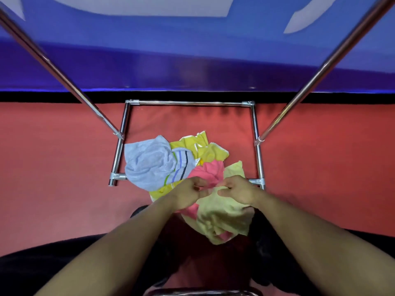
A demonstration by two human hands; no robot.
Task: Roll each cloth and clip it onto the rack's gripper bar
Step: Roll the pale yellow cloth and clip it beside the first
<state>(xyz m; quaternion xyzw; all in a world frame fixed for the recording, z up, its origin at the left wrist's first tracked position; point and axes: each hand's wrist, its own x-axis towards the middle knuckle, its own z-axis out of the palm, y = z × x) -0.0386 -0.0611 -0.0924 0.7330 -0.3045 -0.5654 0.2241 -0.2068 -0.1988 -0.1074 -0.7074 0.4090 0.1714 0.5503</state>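
I am pinching the pale yellow cloth (222,212) with both hands: my left hand (188,192) and my right hand (237,189) are curling their fingers onto its upper edge, close together, and it is hanging down between my forearms. A pink cloth (206,170) is lying just behind it, touching it. Beyond, a grey striped cloth (149,163) and a bright yellow cloth (198,146) are lying heaped on the red floor (59,167), inside the rack's chrome base frame (188,102). Two slanting rack poles (64,77) are rising on either side.
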